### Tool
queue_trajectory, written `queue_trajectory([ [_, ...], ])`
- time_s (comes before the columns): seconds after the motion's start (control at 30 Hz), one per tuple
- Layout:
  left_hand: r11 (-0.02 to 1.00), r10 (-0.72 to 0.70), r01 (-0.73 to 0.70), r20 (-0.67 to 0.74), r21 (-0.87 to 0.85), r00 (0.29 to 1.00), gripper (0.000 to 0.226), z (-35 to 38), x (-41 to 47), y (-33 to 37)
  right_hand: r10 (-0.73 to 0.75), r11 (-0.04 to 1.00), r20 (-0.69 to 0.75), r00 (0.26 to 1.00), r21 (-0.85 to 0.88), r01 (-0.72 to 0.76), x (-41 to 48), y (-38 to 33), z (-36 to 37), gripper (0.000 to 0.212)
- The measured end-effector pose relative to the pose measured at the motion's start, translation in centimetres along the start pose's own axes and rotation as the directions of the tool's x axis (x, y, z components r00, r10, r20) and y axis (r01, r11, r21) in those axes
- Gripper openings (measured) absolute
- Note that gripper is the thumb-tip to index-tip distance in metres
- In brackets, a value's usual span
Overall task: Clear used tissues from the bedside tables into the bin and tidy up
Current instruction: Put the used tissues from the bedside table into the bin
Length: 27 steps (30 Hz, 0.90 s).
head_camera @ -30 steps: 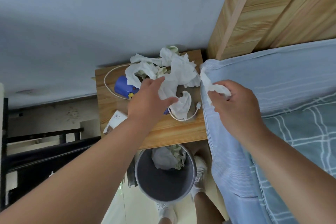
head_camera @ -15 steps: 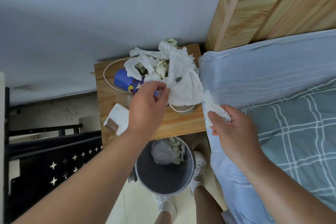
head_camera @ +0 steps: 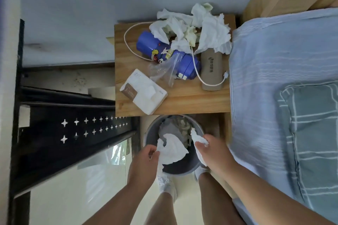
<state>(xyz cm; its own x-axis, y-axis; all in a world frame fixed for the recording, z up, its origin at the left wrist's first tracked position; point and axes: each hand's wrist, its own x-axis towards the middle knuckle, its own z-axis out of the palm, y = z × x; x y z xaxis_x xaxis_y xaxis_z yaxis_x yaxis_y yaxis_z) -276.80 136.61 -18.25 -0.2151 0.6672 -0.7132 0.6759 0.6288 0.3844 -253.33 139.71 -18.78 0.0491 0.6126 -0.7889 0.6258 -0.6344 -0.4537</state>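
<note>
A grey round bin (head_camera: pixel 193 167) stands on the floor below the wooden bedside table (head_camera: pixel 182 104), with crumpled tissues inside. My left hand (head_camera: pixel 144 162) is over the bin's near left rim, pinching a white tissue (head_camera: pixel 172 149) that hangs above the opening. My right hand (head_camera: pixel 214 150) is at the bin's right rim, gripping a smaller white tissue (head_camera: pixel 198 138). A heap of used tissues (head_camera: pixel 203 25) lies at the back of the table.
On the table lie a blue bottle (head_camera: pixel 164 55), a white cable (head_camera: pixel 196 68), a beige case (head_camera: pixel 212 69), a clear plastic bag (head_camera: pixel 164 70) and a tissue pack (head_camera: pixel 144 92). A bed (head_camera: pixel 283 78) is on the right, a black rack (head_camera: pixel 73 129) on the left.
Both hands came down from the table to the bin, each carrying a tissue. The view tilted down, and the bottle, case and tissue pack are now uncovered.
</note>
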Motion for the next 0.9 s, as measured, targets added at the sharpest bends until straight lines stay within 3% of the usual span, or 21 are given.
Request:
queue_trajectory([
  [0.07, 0.997, -0.022, 0.020, 0.033, 0.073, 0.999, 0.007, 0.5, 0.9, -1.6, 0.043, 0.995, 0.054, 0.998, -0.093, -0.037, 1.3, 1.2, 0.9, 0.033],
  [0.13, 0.993, -0.046, 0.040, 0.057, 0.107, 0.997, 0.012, 1.1, 1.7, -2.7, 0.069, 0.989, 0.092, 0.993, -0.138, -0.056, 2.2, 2.2, 1.6, 0.026],
  [0.23, 0.993, -0.071, 0.061, 0.096, 0.101, 0.993, 0.017, 2.3, 2.4, -3.2, 0.106, 0.994, 0.144, 0.984, -0.044, -0.101, 3.0, 2.9, 2.6, 0.003],
  [0.33, 0.996, -0.082, 0.078, 0.167, 0.033, 0.983, 0.024, 3.4, 2.8, -3.0, 0.211, 0.951, 0.180, 0.961, 0.187, -0.244, 3.8, 2.8, 3.2, 0.019],
  [0.4, 0.995, -0.092, 0.099, 0.186, -0.027, 0.978, 0.026, 3.7, 3.0, -2.7, 0.232, 0.940, 0.186, 0.955, 0.210, -0.269, 3.9, 2.7, 3.3, 0.034],
  [0.5, 0.997, -0.066, 0.073, 0.193, -0.029, 0.979, 0.017, 3.7, 3.0, -1.9, 0.175, 0.972, 0.155, 0.972, 0.132, -0.196, 3.4, 2.4, 2.5, 0.034],
  [0.63, 0.998, 0.004, 0.008, 0.187, -0.064, 0.982, 0.012, 2.5, 2.1, 0.5, 0.163, 0.968, 0.152, 0.975, 0.167, -0.188, 2.3, 1.2, 0.0, 0.020],
  [0.8, 0.982, 0.167, -0.155, 0.114, -0.104, 0.979, 0.019, -0.8, 0.7, 6.4, 0.031, 0.980, 0.058, 0.998, 0.195, -0.042, 1.0, -2.6, -5.1, 0.014],
  [0.9, 0.947, 0.312, -0.309, 0.032, -0.088, 0.949, 0.020, -3.6, 0.9, 10.4, -0.062, 0.978, -0.026, 0.998, 0.200, 0.066, 0.8, -5.4, -8.6, 0.028],
])
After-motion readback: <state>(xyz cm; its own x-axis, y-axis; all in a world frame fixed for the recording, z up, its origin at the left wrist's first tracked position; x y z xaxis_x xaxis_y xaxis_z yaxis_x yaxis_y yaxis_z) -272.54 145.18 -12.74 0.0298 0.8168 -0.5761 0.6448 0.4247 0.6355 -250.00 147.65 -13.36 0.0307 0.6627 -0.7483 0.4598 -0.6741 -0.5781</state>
